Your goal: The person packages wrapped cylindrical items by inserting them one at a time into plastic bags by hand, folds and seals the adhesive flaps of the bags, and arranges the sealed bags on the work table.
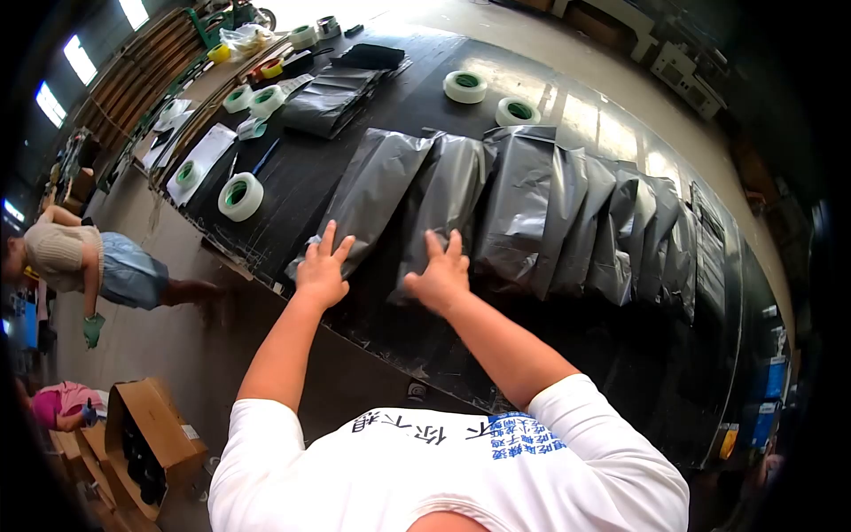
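Note:
Grey plastic packages lie side by side in a row across the black table. My left hand (323, 269) rests with spread fingers at the near end of the leftmost package (377, 182). Fingers apart, my right hand (440, 273) touches the near part of the second package (448, 186). To the right, another package (519, 199) and several more overlap one another. Neither hand grips anything.
Tape rolls (240, 196) stand on the black table (425, 71), with more (465, 87) behind the packages. A stack of grey bags (328, 99) lies at the back left. A person (80, 257) walks at left, above an open cardboard box (160, 439).

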`<control>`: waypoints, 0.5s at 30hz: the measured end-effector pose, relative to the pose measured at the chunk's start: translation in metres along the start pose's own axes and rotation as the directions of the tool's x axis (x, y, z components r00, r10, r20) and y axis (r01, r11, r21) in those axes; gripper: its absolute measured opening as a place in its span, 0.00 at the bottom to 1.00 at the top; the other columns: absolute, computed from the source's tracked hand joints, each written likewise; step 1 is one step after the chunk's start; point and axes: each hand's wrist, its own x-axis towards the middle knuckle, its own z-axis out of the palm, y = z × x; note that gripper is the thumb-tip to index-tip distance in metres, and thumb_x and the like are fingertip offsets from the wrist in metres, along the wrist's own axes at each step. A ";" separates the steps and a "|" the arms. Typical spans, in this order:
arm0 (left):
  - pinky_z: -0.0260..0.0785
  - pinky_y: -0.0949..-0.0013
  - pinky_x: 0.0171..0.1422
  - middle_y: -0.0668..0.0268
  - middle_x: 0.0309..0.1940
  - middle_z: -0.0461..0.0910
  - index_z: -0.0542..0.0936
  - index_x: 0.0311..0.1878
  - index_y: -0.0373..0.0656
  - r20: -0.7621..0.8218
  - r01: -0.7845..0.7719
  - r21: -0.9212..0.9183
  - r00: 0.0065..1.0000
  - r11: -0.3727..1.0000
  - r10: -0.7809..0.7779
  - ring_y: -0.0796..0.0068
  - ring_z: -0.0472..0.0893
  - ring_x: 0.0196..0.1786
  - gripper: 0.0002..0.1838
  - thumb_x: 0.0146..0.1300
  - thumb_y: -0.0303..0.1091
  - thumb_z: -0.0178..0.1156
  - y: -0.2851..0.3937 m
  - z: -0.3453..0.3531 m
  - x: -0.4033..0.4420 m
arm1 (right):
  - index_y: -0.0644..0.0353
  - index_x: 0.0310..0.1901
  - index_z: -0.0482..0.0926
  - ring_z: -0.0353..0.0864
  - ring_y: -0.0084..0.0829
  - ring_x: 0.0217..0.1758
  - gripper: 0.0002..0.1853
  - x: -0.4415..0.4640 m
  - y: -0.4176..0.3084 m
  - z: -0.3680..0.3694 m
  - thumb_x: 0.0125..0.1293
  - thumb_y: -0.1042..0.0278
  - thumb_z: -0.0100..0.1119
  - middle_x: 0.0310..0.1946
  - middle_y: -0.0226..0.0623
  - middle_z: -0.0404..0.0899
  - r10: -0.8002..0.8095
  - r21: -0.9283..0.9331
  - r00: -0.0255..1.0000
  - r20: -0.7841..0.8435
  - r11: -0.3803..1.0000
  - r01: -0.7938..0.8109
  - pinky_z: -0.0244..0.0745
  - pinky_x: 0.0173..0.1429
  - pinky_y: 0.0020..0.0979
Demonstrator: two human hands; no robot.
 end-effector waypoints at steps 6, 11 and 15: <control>0.52 0.44 0.77 0.52 0.80 0.48 0.64 0.75 0.47 -0.260 -0.184 -0.163 0.956 0.969 0.137 0.45 0.49 0.80 0.46 0.58 0.59 0.67 0.046 0.006 0.007 | 0.50 0.75 0.62 0.48 0.55 0.80 0.42 -0.013 0.035 -0.031 0.63 0.42 0.63 0.78 0.49 0.50 -0.220 -0.221 0.893 -0.391 0.965 0.141 0.43 0.81 0.48; 0.54 0.49 0.76 0.65 0.83 0.38 0.55 0.80 0.61 0.017 -0.212 -0.012 0.977 0.977 0.213 0.55 0.45 0.82 0.43 0.62 0.43 0.61 0.113 0.005 0.008 | 0.54 0.79 0.50 0.38 0.44 0.85 0.50 0.029 0.091 -0.042 0.62 0.37 0.58 0.80 0.47 0.46 0.080 -0.385 0.963 -0.256 0.906 -0.177 0.30 0.84 0.43; 0.53 0.51 0.76 0.62 0.81 0.45 0.61 0.77 0.58 -0.084 -0.164 -0.064 0.984 0.984 0.159 0.50 0.50 0.80 0.40 0.60 0.32 0.58 0.090 0.022 0.009 | 0.60 0.78 0.49 0.44 0.41 0.83 0.50 -0.012 0.078 -0.031 0.60 0.47 0.61 0.78 0.46 0.52 0.064 -0.384 0.979 -0.193 0.913 -0.135 0.32 0.84 0.41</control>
